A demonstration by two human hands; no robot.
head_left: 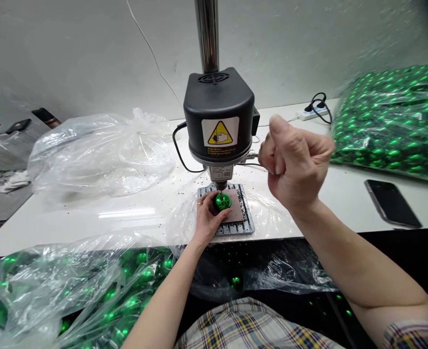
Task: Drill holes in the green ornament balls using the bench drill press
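Doing this well called for holding the green ball (pixel 222 200) steady directly below the drill (pixel 219 109), fingertips clear of the bit (pixel 221 192), and working the handle (pixel 252 156) at the drill's right evenly. The left hand (pixel 207 220) had its fingers and thumb clamped around the ball; the right hand (pixel 297 162) had its fingers curled together, apparently round the handle, whose end was hidden. The ball looked shiny, bright green on top, darker at its left side.

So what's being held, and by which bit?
Left hand: a dark holder around a green ball, by its sides. Right hand: seemingly the metal lever, by its end.
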